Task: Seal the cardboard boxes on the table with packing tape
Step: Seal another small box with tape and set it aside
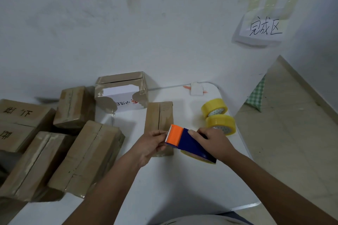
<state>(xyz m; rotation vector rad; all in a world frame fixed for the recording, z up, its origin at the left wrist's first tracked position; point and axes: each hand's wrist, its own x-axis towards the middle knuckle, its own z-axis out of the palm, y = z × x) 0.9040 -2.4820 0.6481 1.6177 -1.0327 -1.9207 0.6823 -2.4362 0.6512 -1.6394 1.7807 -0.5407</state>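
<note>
The right hand (213, 141) is gripping the blue-and-orange tape dispenser (190, 142) over the narrow cardboard box (158, 117) at the table's (164, 184) middle while the left hand (149, 145) is seemingly pinching the tape end at the blade, readying a strip to press along the seam.

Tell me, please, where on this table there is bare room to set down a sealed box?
Bare table lies near the front edge, right of the forearms, and beyond the narrow box, left of the two tape rolls. The left side is crowded with stacked cardboard boxes.
</note>
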